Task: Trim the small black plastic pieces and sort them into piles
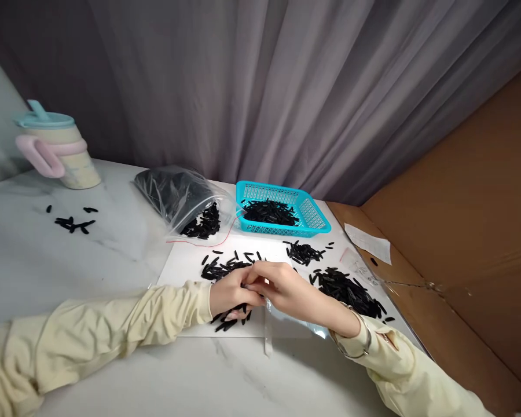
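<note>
My left hand (233, 291) is closed, curled over a loose pile of small, long black pieces (221, 267) on a white sheet. From the other side my right hand (284, 284) arches over, its fingers bent and meeting the left fingertips. A dark bit shows between the two hands, but the fingers hide most of it. Several black pieces stick out just under my left hand. Below my right hand lies a clear plastic strip (268, 336), partly covered by the hand.
A blue basket (282, 230) of black pieces stands at the back, beside a clear zip bag (178, 200) holding more. Further piles (347, 292) lie on the right. A tumbler (76, 156) stands back left, cardboard (473, 231) on the right, a grey curtain (200, 75) behind.
</note>
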Demonstrator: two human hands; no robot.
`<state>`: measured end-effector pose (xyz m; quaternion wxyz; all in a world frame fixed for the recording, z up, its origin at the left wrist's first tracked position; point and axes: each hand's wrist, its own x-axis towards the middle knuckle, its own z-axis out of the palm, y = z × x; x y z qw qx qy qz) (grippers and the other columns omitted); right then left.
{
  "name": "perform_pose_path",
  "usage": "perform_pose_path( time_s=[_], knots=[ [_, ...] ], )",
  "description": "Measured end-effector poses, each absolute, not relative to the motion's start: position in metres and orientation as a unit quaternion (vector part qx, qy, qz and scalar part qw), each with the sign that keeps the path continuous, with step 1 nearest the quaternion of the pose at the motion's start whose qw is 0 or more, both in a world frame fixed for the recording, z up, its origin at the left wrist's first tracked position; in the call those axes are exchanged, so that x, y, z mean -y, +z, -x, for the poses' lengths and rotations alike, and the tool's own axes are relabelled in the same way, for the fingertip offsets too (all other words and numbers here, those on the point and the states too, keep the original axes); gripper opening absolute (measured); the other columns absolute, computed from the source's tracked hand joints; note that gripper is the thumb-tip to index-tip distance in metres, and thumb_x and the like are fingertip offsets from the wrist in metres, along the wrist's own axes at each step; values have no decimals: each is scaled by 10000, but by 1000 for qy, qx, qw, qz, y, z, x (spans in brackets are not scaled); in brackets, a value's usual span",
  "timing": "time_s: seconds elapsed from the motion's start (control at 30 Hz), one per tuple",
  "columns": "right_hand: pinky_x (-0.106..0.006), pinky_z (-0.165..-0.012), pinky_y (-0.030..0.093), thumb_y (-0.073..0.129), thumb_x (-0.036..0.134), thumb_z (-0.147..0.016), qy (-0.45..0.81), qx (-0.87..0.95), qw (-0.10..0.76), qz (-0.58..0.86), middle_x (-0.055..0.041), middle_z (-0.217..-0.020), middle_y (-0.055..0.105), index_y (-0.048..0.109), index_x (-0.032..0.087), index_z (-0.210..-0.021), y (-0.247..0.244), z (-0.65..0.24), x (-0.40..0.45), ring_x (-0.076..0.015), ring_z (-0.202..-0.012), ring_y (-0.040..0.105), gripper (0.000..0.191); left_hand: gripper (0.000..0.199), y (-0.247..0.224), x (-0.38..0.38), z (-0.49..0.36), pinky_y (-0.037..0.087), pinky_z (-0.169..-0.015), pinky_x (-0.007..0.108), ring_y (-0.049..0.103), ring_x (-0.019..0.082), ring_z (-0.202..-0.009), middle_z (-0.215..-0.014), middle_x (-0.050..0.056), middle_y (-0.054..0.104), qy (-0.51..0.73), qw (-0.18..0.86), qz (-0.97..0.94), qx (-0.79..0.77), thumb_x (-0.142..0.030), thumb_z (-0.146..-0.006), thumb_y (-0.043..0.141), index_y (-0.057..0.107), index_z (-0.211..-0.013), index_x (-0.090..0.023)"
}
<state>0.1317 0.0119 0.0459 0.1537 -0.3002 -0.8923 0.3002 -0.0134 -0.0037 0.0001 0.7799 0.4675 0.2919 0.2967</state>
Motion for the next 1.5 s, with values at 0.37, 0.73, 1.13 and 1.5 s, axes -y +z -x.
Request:
perform_pose_path(
  time_s=[0.37, 0.73, 1.13, 1.5],
  knots=[
    [-171, -412, 376, 633, 349, -759, 653, 563, 320, 391, -16, -668, 602, 524, 147, -703, 44, -154, -13, -83, -536, 526, 236, 225, -7, -11, 18, 138, -225, 134, 283, 18, -226, -559, 36, 620, 253, 854, -375, -256, -192, -728, 535, 566, -935, -109],
    [-152, -364, 291, 687, 281, -717, 774, 380, 378, 339, 9, -597, 599, 542, 155, -658, 20, -168, 2, -40, -398, 423, 201, 296, -7, -21, 30, 103, -182, 142, 120, 44, -224, -311, -70, 220, 231, 917, -231, -228, -233, -758, 461, 634, -567, -87],
    [-150, -360, 296, 670, 282, -731, 786, 333, 376, 360, 30, -591, 565, 519, 161, -685, 12, -160, 24, -37, -406, 422, 199, 475, -5, -18, 26, 96, -158, 119, 209, 13, -175, -303, -12, 389, 222, 887, -291, -282, -266, -721, 589, 388, -315, -123],
    [-142, -413, 394, 649, 241, -761, 770, 356, 393, 355, -42, -731, 672, 577, 127, -723, 8, -165, 26, -59, -503, 561, 140, 238, -4, -7, 22, 171, -200, 110, 255, 16, -208, -400, -54, 467, 188, 847, -408, -283, -352, -796, 551, 566, -728, -124]
  ],
)
